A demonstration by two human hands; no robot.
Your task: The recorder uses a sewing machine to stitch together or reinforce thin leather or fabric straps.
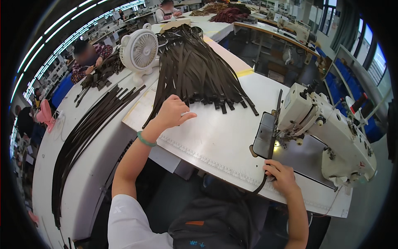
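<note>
My left hand (174, 111) is at the near edge of a thick pile of dark brown straps (190, 68), thumb stretched out and fingers loosely bent, with nothing visible held. My right hand (280, 176) grips a single dark strap (261, 184) on the table (207, 137), near the printed ruler along its front edge. That strap runs under the head of a white sewing machine (302, 112) at the right, where a small light glows. A dark glossy rectangular object (263, 133) lies just left of the needle area.
A white fan (139, 50) stands behind the straps. More long straps (91, 124) lie on the left table, near a pink fan (45, 116). A co-worker (87, 62) handles dark pieces at upper left; another person (166, 12) works farther back. Blue bins (344, 83) are at right.
</note>
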